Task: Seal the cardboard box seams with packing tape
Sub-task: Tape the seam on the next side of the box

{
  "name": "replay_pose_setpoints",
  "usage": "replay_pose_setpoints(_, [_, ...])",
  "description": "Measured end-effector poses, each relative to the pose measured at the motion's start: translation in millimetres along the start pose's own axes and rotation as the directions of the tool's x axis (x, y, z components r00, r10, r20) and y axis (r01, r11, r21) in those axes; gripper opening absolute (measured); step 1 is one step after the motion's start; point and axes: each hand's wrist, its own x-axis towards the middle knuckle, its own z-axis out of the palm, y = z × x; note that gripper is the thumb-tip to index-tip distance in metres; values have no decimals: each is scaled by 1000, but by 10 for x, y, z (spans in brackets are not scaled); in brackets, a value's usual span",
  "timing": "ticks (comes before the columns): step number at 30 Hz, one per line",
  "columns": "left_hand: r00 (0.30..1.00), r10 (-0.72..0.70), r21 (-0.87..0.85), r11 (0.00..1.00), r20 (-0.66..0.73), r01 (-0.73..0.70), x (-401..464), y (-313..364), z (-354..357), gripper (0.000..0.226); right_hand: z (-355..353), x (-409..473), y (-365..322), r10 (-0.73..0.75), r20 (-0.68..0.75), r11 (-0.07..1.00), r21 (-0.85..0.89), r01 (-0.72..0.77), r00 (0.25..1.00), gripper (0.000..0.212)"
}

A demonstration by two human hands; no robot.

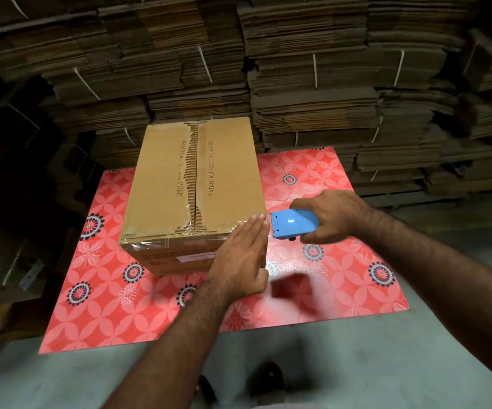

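Left hand point(240, 255) lies flat, fingers straight, pressing the near right corner of the cardboard box point(191, 184), likely to steady it and smooth the clear tape there. Just beside its fingertips, the right hand point(331, 216) grips a blue tape dispenser point(293, 224), toothed edge aimed at the box. Beyond both hands the torn centre seam point(194, 172) looks untaped. Red floral mat point(342, 270) underneath; flattened carton stacks point(297, 69) behind.

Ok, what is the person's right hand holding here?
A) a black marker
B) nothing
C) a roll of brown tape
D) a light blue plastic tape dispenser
D: the right hand grips a light blue plastic tape dispenser beside the brown cardboard box.
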Motion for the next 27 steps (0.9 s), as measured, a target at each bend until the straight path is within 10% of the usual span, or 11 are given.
replay_pose_setpoints(27, [989,101,101,989,106,-112,222,18,-214,66,490,132,84,8,136,942,330,-53,991,47])
